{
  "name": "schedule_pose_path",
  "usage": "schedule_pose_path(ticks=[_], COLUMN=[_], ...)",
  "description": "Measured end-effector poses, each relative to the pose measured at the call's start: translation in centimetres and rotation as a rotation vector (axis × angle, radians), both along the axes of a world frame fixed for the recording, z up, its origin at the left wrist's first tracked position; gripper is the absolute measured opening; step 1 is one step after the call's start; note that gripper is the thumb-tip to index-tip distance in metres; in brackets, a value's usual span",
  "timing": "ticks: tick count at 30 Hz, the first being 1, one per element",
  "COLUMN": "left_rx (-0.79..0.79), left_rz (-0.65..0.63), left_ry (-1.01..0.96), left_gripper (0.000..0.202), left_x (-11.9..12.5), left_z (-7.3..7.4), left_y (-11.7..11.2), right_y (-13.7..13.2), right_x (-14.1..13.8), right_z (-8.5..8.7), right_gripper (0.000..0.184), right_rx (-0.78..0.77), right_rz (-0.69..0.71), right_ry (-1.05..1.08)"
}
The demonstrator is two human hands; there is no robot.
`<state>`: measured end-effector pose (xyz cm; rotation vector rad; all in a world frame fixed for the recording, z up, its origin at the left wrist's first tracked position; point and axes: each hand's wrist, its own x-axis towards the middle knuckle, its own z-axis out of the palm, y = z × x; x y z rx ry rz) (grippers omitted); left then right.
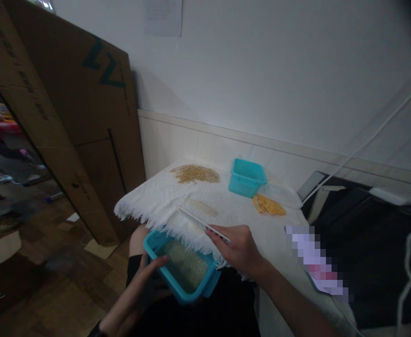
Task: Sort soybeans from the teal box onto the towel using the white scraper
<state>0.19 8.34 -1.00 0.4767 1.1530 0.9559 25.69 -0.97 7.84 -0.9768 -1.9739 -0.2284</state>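
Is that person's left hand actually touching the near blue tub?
Touching. The head view shows the left hand at the side of the near blue tub, its thumb lying over the rim.

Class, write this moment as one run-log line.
left hand: grips blue container | right hand: holds white strip | white cloth: pale grains, bean heap, blue tub
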Motion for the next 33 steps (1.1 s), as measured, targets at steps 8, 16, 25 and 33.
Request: schedule_pose_path(ticks=[8, 16, 25, 33], left_rx=[-0.043, 0.021, -0.078, -0.023], left_rz=[-0.029, 0.008, -0.097, -0.101], left_ry=[0.019, 0.058, -0.014, -0.052], left_gripper=[0.06, 0.068, 0.098, 0.073], left_x=[-0.8, -0.1, -0.1, 0.4], left_z=[0.6, 1.1, 1.2, 2.5], left_y=[0.4, -2.2, -8.3, -9.1], right_y=[3.8, 3.8, 2.0, 0.1], right_x=[-1.7, -2.0, -1.5, -3.1], right_z=[-0.2, -0.2, 0.1, 0.0], right_gripper=[0.026, 0.025, 0.026, 0.025], right_rx=[-0.142, -0.132, -0.107, -0.017], right_rz=[-0.078, -0.042, -0.015, 0.046], right_ry=[-0.008, -0.011, 0.008, -0.019])
